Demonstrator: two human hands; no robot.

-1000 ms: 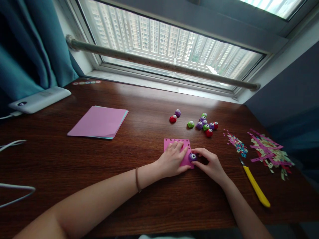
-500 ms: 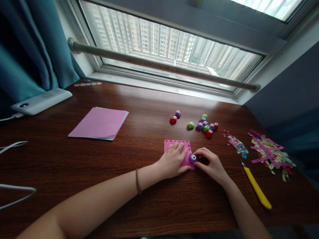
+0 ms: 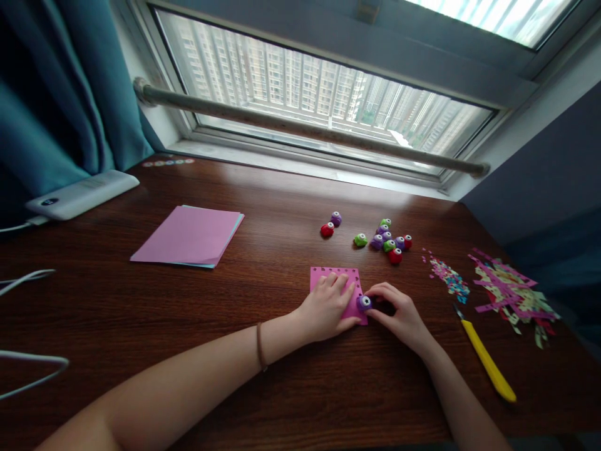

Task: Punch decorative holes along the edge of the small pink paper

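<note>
Under my left hand (image 3: pixel 326 307) lies a pink sheet of paper (image 3: pixel 318 277), with small punched shapes along its top and right edges. The fingers of that hand are spread flat on the sheet. My right hand (image 3: pixel 399 316) pinches a small purple craft punch (image 3: pixel 364 303) between thumb and fingers. The punch, marked with a star on its white top, sits at the sheet's right edge. Part of the paper is hidden beneath my left hand.
Several coloured punches (image 3: pixel 389 245) lie beyond my hands, near a red punch (image 3: pixel 327 230). To the right are confetti bits (image 3: pixel 449 279), paper strips (image 3: pixel 509 285) and a yellow craft knife (image 3: pixel 488 361). Stacked pink paper (image 3: pixel 190 235) and a white power bank (image 3: pixel 84 194) are on the left.
The whole view has shifted slightly, with the table's things sitting a little lower. Both hands keep their places on the pink paper and the purple punch.
</note>
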